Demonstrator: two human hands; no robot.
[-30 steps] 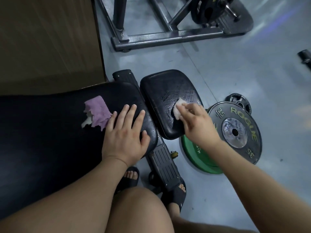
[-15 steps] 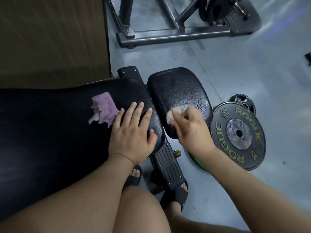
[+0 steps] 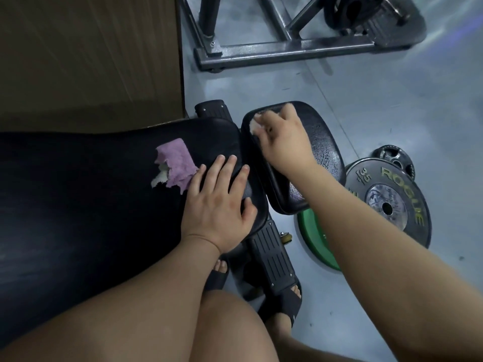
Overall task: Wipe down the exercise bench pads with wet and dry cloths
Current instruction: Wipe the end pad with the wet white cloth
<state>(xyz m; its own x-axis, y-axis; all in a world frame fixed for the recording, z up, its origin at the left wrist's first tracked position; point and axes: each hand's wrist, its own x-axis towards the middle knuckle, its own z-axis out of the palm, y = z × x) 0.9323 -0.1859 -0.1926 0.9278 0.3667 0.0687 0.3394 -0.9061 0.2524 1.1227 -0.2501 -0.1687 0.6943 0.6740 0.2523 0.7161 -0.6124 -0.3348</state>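
The long black bench pad (image 3: 91, 205) fills the left of the view, and the smaller black seat pad (image 3: 325, 152) sits just right of it. My right hand (image 3: 285, 137) grips a small white cloth (image 3: 254, 124) and presses it on the far left corner of the seat pad. My left hand (image 3: 219, 202) rests flat, fingers spread, on the right end of the long pad. A purple cloth (image 3: 175, 163) with a white scrap at its edge lies on the long pad, touching my left hand's little finger.
On the grey floor to the right lie a black Rogue 35 weight plate (image 3: 389, 202) on top of a green plate (image 3: 316, 246), and a small iron plate (image 3: 396, 156). A steel rack base (image 3: 287, 52) stands beyond. A wooden panel (image 3: 86, 56) is at far left. My sandalled feet (image 3: 286, 299) stand by the bench frame.
My right hand has slid the white cloth from the near middle of the seat pad up to its far left corner. My left hand stays flat on the long pad.
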